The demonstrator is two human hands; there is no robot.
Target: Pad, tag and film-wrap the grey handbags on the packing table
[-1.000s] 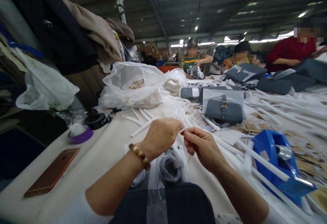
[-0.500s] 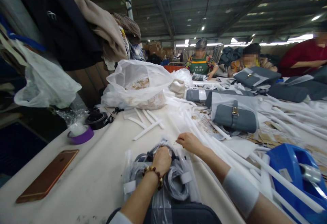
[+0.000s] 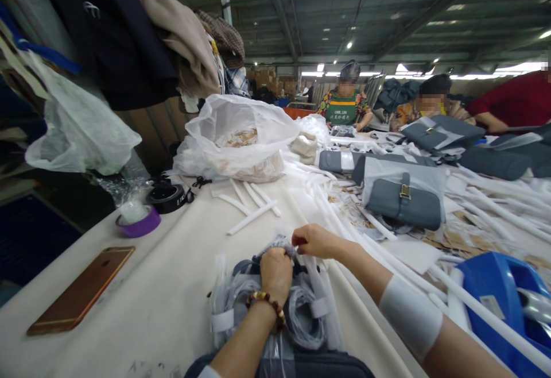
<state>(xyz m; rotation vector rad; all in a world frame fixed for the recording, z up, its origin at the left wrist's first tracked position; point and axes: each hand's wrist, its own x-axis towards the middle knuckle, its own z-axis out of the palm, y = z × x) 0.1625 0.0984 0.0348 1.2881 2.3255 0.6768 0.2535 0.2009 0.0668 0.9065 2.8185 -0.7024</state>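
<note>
A dark grey bag [image 3: 331, 365] lies at the near table edge, its straps bundled in clear plastic on top. My left hand [image 3: 276, 274], with a beaded bracelet at the wrist, is closed around the plastic-wrapped handle [image 3: 279, 242] at the bag's far end. Just right of it, my right hand [image 3: 317, 241] has its fingers pinched together close to that handle. Whatever sits between those fingertips is too small to make out. A coiled strap [image 3: 305, 319] in plastic lies below the right hand, held by a white band [image 3: 319, 308].
A phone [image 3: 81, 292], a purple tape roll [image 3: 138, 223] and a black belt roll [image 3: 166, 197] lie left. White foam tubes [image 3: 253, 217] and a plastic sack [image 3: 247, 142] are ahead. A grey bag [image 3: 402, 203] and blue tape dispenser [image 3: 495, 292] stand right. Co-workers [image 3: 344, 105] sit across.
My right hand has moved slightly left and down, closer to the wrapped handle and my left hand. The left hand keeps its grip. The view has shifted a little.
</note>
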